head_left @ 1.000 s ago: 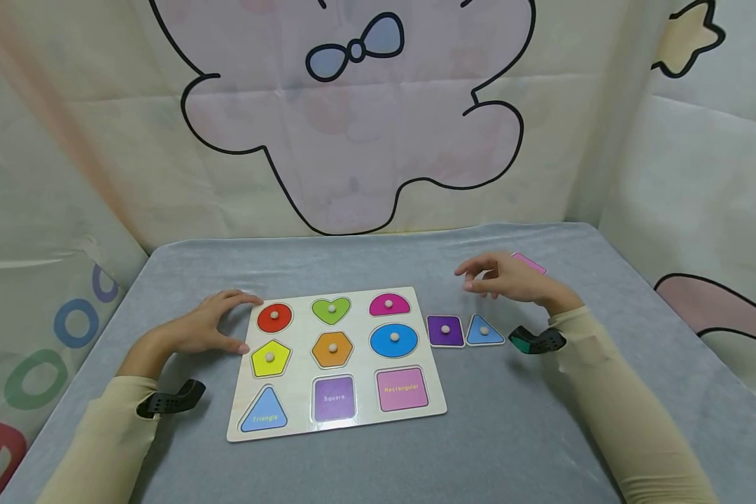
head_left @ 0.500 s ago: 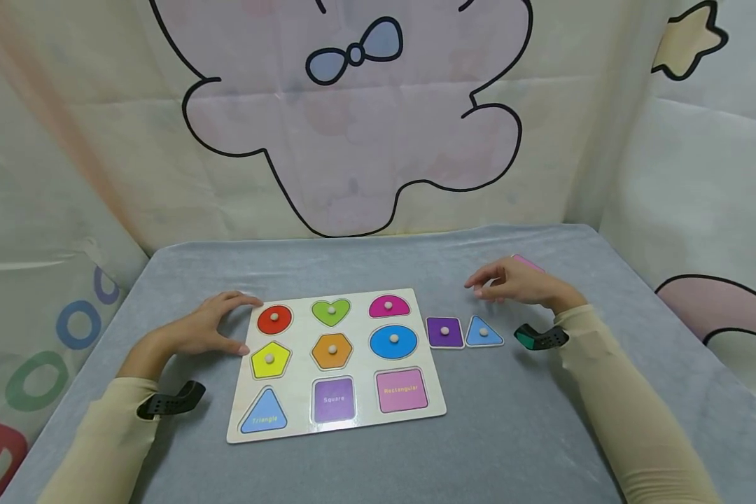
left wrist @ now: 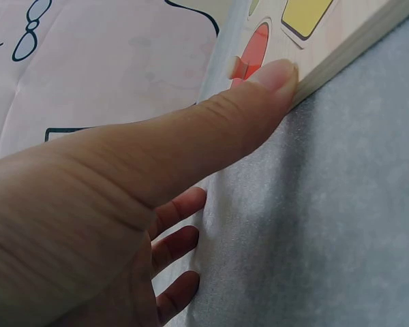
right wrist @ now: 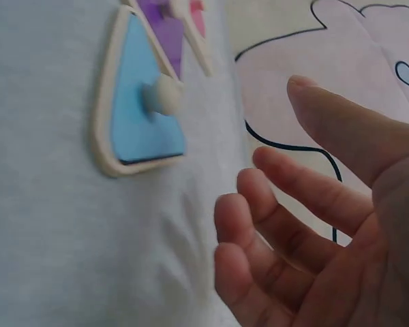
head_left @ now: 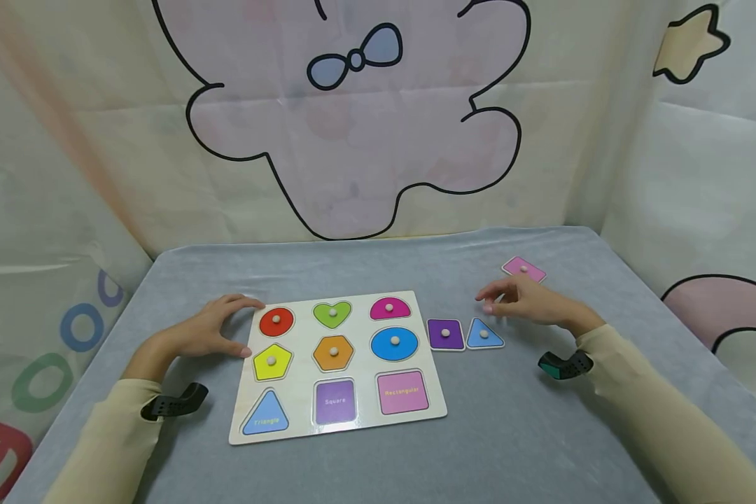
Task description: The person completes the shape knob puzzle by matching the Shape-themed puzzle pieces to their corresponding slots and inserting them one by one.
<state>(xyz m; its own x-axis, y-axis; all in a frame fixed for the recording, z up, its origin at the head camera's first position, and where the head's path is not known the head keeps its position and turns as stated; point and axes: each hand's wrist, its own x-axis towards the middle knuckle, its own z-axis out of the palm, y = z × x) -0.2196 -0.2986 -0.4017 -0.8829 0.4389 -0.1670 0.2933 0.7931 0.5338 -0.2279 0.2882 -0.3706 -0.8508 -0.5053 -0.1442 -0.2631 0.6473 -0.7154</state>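
Note:
A white wooden shape-puzzle board (head_left: 304, 329) lies on the table. My left hand (head_left: 211, 327) touches its left side: the thumb rests on the edge and the index fingertip is at the upper left corner. My right hand (head_left: 532, 299) hovers with loosely bent fingers and holds nothing. Just in front of it lie a blue triangle piece (head_left: 479, 339) and a purple square piece (head_left: 441, 341), side by side at the board's right. Behind it sits a pink piece (head_left: 516, 267), partly covered by the hand. In the right wrist view the triangle's knob (right wrist: 166, 95) faces up from the cloth.
Knobbed pieces sit in the board's upper two rows, among them a red circle (head_left: 271, 327) and a blue oval (head_left: 384, 350). The bottom row shows printed Triangle, Square and Rectangular recesses. Grey cloth (head_left: 378, 462) covers the table; a printed curtain (head_left: 353, 154) hangs behind.
My right hand has drawn back to the right and slightly nearer, uncovering more of the pink piece. The left hand and the board stay in place.

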